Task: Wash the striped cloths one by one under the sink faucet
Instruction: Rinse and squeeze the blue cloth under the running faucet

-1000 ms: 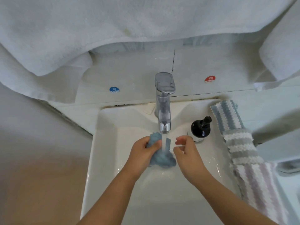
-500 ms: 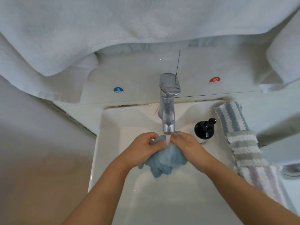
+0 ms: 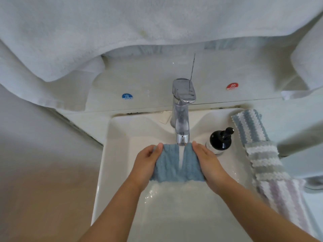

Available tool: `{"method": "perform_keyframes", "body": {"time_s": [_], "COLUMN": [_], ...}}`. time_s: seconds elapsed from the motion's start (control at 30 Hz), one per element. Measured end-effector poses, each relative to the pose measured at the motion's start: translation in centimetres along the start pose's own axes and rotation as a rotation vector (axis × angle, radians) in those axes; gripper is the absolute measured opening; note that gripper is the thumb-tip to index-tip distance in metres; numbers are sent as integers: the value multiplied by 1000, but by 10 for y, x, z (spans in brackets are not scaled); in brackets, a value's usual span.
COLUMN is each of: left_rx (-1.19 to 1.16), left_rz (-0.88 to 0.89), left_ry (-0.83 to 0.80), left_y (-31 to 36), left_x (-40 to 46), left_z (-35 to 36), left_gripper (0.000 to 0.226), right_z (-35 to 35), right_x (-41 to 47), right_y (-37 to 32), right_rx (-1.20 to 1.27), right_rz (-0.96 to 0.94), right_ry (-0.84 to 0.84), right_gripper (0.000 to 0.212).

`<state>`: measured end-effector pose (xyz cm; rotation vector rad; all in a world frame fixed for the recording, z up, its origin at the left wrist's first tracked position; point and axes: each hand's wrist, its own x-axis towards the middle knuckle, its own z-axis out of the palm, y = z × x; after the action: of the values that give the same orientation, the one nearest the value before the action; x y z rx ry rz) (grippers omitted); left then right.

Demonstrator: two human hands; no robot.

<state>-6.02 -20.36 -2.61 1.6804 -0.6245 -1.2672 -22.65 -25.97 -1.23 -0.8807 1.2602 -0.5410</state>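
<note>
2 hands [image 3: 145, 165] [image 3: 208, 163] grip blue cloth [image 3: 167, 165] w/ curled fingers under faucet [image 3: 181, 109]; soap pump [image 3: 220, 139], 3 cloths [image 3: 267, 159] right

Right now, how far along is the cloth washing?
Done: nothing that can be confirmed. In hand: the left hand and right hand hold a blue and white cloth spread under the running faucet, the stream hitting its middle. Left: three striped cloths lie along the right rim of the sink, seemingly waiting; whether any is already washed can't be told.
</note>
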Motion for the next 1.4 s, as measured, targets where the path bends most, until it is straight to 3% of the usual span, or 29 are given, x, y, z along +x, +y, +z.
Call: {"method": "perform_keyframes", "body": {"time_s": [0.23, 0.4, 0.5, 0.6, 0.67, 0.77, 0.87, 1.03, 1.1, 1.17, 1.3, 1.4], "left_rx": [250, 275, 305, 376, 295, 280, 328, 118, 184, 319, 255, 259], "left_rz": [3, 45, 31, 43, 48, 6, 6, 15, -8, -51, -34, 5], "left_ry": [11, 98, -8, 94, 147, 100, 73, 126, 70, 27, 106, 56], "left_y": [14, 19, 15, 16, 18, 13, 12, 27, 21, 17, 24, 26], "left_x": [-7, -6, -18, -14, -9, -14, -18, -14, -14, -14, -11, -19], "left_z": [50, 53, 59, 58, 53, 57, 60, 50, 52, 55, 51, 54], "left_gripper": [40, 39, 39, 39, 40, 43, 42, 45, 41, 38, 42, 38], "right_z": [28, 33, 30, 33, 37, 34, 34, 40, 36, 35, 38, 34], "right_x": [-3, -10, -5, -12, -20, -12, -10, -30, -19, -9, -26, -25], "right_y": [-2, 1, -5, 0, 6, -1, -6, -4, -11, -13, -7, -12], "right_rx": [-179, -396, -266, -304, -366, -466, -293, -412, -528, -449, -485, -557], "right_rz": [-165, -262, -242, -251, -247, -292, -272, -266, -279, -283, -257, -279], "right_ry": [175, 138, 191, 174, 111, 127, 188, 36, 115, 197, 91, 91], "right_gripper": [36, 38, 38, 39, 36, 35, 38, 36, 30, 31, 31, 33]}}
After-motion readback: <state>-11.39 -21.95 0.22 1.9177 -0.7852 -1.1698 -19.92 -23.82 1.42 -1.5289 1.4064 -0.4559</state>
